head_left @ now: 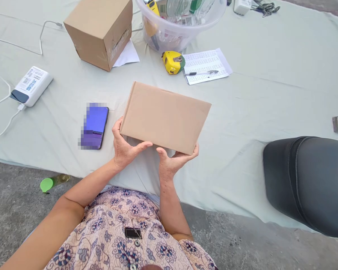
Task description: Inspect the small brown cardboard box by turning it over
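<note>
A flat brown cardboard box (166, 116) is held between both hands above the cloth-covered table, its plain top face turned up and slightly tilted. My left hand (125, 148) grips the box at its left near corner, thumb along the near edge. My right hand (174, 159) supports it under the right near corner, with the thumb up at the near edge. The fingers beneath the box are partly hidden. Left of my left hand lies a phone (95, 127) with a blue-purple screen.
Behind the box are a larger carton (98, 33), a yellow tape measure (173, 62), printed sheets (208, 62) with a pen (202, 72), and a plastic basin (171, 37) of bottles. A white power bank (33, 86) lies left; a black padded seat (307, 183) stands right.
</note>
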The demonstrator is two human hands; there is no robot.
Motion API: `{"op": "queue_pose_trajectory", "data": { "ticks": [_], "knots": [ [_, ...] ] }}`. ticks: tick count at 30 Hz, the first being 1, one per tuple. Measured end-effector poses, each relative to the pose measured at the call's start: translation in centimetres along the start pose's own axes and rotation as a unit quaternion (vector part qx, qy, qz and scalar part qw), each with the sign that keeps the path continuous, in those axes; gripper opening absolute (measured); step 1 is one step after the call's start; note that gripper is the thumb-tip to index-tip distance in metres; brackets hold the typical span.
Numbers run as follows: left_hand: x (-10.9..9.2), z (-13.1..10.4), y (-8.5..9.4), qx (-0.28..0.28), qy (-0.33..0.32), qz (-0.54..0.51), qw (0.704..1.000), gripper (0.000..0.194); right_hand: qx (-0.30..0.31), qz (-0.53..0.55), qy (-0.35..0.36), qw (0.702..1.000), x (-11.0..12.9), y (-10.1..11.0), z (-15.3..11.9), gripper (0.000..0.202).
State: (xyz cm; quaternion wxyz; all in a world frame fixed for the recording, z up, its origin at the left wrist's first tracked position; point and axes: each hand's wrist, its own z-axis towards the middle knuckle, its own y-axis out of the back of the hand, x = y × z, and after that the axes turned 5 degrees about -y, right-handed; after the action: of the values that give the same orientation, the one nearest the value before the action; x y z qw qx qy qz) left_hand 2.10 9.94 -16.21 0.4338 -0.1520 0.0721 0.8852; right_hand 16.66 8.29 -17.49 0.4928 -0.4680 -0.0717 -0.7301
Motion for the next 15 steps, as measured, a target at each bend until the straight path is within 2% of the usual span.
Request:
{"op": "queue_pose_trajectory", "data": {
  "ticks": [8,12,15],
  "knots": [
    [-0.45,-0.39,-0.46,-0.008,-0.001,-0.013,1.000,0.119,-0.010,0.018,-0.016,1.000,0.20,-0.34,-0.30,0.118],
    [-0.38,-0.40,-0.39,-0.007,0.009,-0.015,1.000,0.112,0.002,0.008,-0.013,1.000,0.06,-0.26,-0.23,0.112],
    [-0.17,-0.37,-0.33,-0.007,0.018,-0.035,0.999,0.105,0.021,0.023,-0.007,0.999,0.10,-0.08,-0.02,0.099]
  ]
}}
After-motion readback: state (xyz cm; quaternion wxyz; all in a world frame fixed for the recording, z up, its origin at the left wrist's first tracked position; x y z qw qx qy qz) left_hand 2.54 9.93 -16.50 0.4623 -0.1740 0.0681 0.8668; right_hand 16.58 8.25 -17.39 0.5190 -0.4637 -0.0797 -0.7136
